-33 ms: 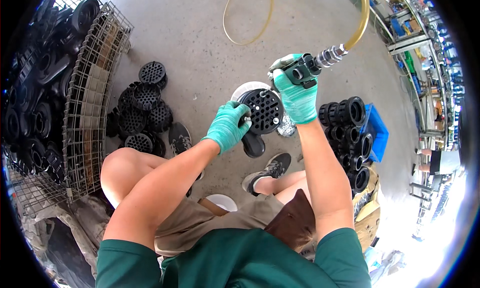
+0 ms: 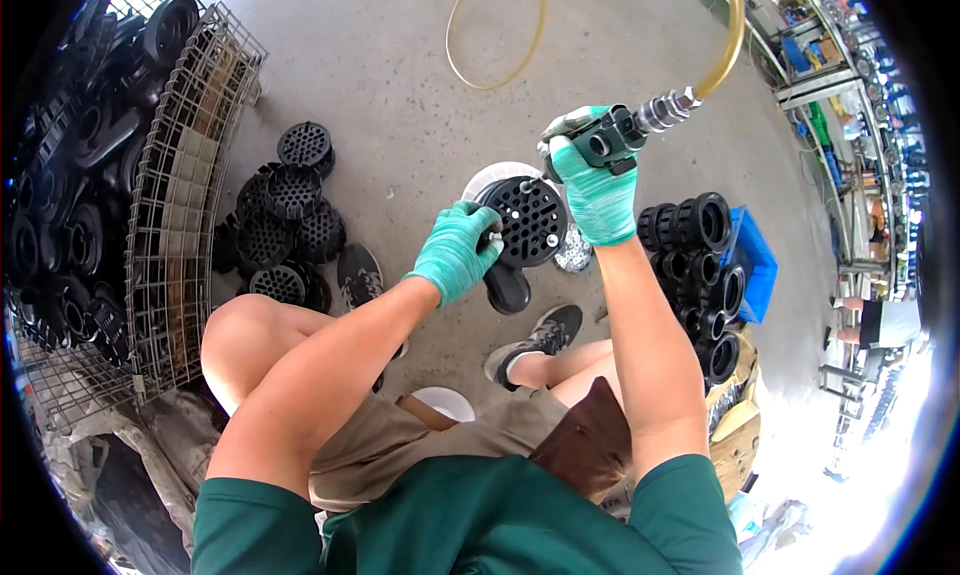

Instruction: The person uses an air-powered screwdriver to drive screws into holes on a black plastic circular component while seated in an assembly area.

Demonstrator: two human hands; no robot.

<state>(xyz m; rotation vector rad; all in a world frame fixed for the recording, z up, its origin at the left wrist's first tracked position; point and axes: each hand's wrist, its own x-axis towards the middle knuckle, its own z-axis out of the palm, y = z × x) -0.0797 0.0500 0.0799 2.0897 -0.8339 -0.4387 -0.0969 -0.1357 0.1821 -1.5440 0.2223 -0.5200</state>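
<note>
My left hand (image 2: 459, 247), in a green glove, is closed at the left edge of a round black perforated plastic part (image 2: 527, 225). Shiny screw heads show around that part's rim, one of them beside my left fingertips. A black curved piece (image 2: 508, 291) sticks out below it toward me. My right hand (image 2: 598, 190), gloved too, grips an air-powered driver (image 2: 606, 143) just beyond the part's upper right edge. The driver's tip is mostly hidden by my hand, so contact with a screw cannot be made out. A yellowish air hose (image 2: 722, 70) runs up from its metal coupling.
Perforated black discs (image 2: 293, 192) lie piled on the floor at left, beside a wire cage (image 2: 190, 145) of black parts. At right, black ring-shaped fittings (image 2: 700, 270) are stacked near a blue bin (image 2: 752, 265). Small metal pieces (image 2: 573, 252) sit beside the part. Another person's legs (image 2: 850, 320) show far right.
My right hand and the driver have shifted very slightly to the right, and the hose with them. My left hand and the black part look unmoved.
</note>
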